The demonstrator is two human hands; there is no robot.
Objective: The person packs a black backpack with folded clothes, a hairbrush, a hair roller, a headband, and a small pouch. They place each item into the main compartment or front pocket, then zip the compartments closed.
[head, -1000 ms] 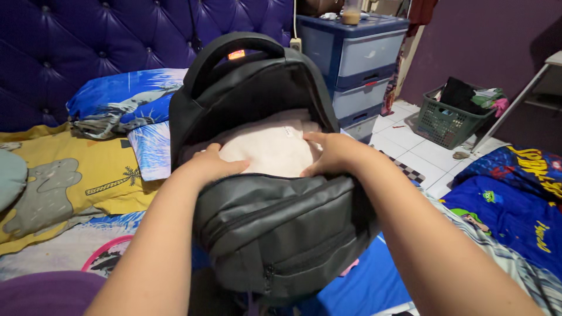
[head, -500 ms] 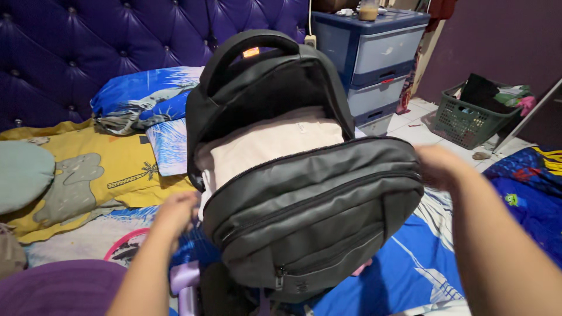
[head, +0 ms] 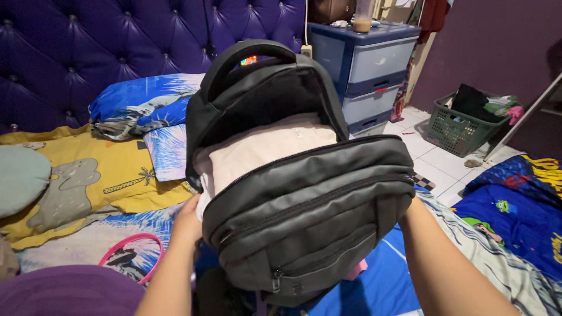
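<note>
Grey backpack (head: 310, 199) now gripped at both sides; left hand (head: 188, 219) moved up, right hand hidden behind it.

A deep purple tufted headboard (head: 88, 47) with button studs runs along the back. Below it lies a blue printed pillow (head: 137, 102), and in front of that a yellow bedsheet with a grey elephant print (head: 88, 181). A pale green round cushion (head: 20, 178) rests at the left edge, touching the yellow sheet. A pink hoop-shaped ring (head: 132, 251) lies on the bed lower down. To the right of the headboard stands a blue and grey plastic drawer cabinet (head: 369, 70) with a cup of brownish drink (head: 363, 20) on top. A green plastic laundry basket (head: 456, 126) holding clothes sits on the white tiled floor (head: 430, 161), and a blue cartoon-print blanket (head: 521, 210) lies at the far right.
</note>
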